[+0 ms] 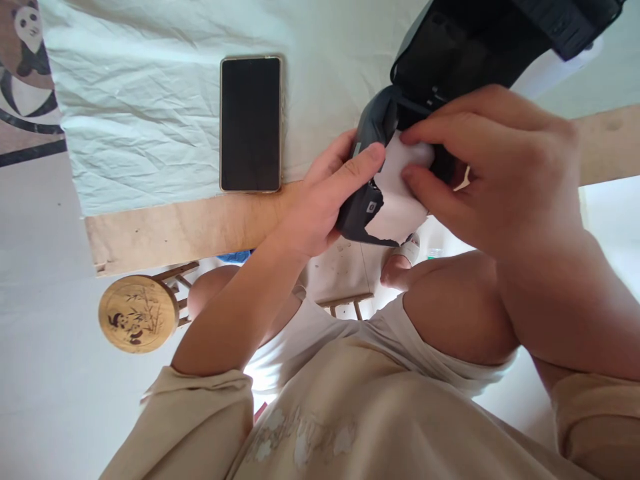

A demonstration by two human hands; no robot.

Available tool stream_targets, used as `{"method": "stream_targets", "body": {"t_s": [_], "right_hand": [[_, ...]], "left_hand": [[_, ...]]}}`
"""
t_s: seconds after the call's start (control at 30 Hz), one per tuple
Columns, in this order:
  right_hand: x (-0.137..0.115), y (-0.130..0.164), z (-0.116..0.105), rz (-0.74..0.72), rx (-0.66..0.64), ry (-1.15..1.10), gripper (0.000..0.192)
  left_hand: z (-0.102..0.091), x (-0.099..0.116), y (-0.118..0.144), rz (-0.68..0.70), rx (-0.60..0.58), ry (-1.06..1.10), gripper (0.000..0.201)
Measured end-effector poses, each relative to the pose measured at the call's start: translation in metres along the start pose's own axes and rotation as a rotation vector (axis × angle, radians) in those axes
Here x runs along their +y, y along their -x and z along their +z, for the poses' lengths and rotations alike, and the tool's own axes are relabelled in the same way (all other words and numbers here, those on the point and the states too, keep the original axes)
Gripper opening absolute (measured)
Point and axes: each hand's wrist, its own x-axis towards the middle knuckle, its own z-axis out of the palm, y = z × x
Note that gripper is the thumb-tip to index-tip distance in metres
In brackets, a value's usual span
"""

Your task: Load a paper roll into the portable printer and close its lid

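Observation:
A dark grey pouch-like cover point(367, 127) hangs over the near edge of a wooden table, joined to a larger black case point(465, 47) lying further back. My left hand point(320, 200) grips the grey cover from the left, thumb on its front. My right hand point(495, 173) pinches a piece of white paper or cloth point(400, 200) that sticks out of the torn-looking opening, fingertips at its upper edge. Part of the white piece is hidden by my right fingers.
A phone point(251, 124) with a dark screen lies face up on a creased white cloth point(150, 100) left of my hands. The bare wooden table edge point(170, 230) runs below it. A round bamboo stool point(137, 313) with a panda drawing stands under the table beside my knees.

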Motion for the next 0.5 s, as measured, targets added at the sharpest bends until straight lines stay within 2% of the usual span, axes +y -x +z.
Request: {"method": "stream_targets", "body": {"t_s": [0.07,0.17,0.37,0.43,0.5], "right_hand": [[-0.001,0.001,-0.003,0.013,-0.053,0.045,0.027],[0.002,0.002,-0.005,0.006,-0.08,0.055,0.027],[-0.003,0.007,-0.012,0.055,-0.061,-0.06,0.031],[-0.005,0.009,-0.017,0.164,-0.08,-0.203,0.03],[0.0,0.008,-0.018,0.288,-0.056,-0.508,0.039]], "left_hand": [[0.002,0.001,0.001,-0.001,0.0,-0.018,0.013],[0.0,0.003,0.001,-0.035,-0.098,-0.064,0.012],[0.001,0.002,0.001,-0.002,-0.041,-0.041,0.012],[0.0,0.0,0.0,0.003,-0.039,-0.035,0.011],[-0.004,-0.002,-0.002,0.019,-0.035,-0.004,0.013]]}}
